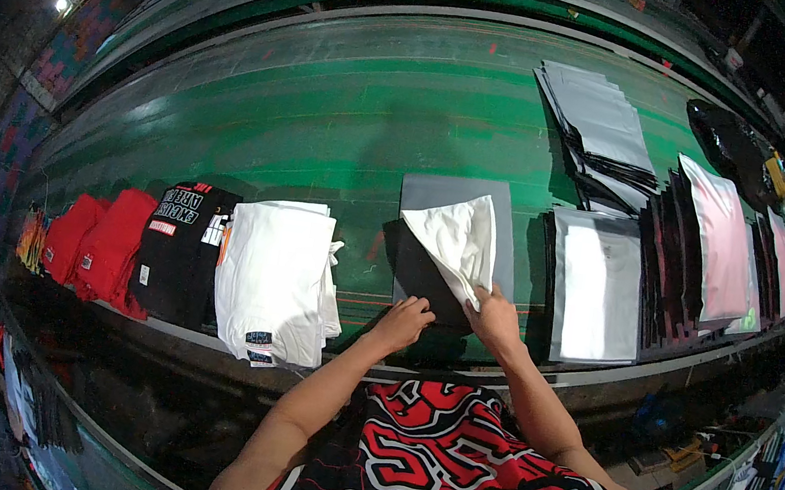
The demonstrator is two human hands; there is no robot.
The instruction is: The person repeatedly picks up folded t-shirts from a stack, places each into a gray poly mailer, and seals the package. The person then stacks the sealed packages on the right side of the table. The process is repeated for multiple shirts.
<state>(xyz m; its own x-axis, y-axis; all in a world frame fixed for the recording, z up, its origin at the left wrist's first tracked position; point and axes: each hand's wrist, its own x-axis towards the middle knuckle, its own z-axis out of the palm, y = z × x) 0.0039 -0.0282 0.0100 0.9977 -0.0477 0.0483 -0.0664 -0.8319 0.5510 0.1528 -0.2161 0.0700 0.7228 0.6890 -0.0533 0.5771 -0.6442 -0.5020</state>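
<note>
A white cloth garment (464, 238), bunched to a narrow end, lies over a flat grey sheet or bag (456, 188) on the green table in front of me. My right hand (494, 319) grips the garment's narrow lower end between thumb and fingers. My left hand (406, 321) rests at the lower left of the grey piece, its fingers curled; whether it pinches the edge cannot be told. To the left stands a stack of folded white garments (274, 267) with dark labels at the near edge. A folded white garment in a clear-fronted bag (598, 291) lies to the right.
Folded black shirts (176, 246) and red garments (116, 242) stand farther left on the green table (291, 113). At the back right lies a stack of grey bags (606, 121). Packed garments (716, 243) lean in a row at right, by a black plastic bag (729, 144).
</note>
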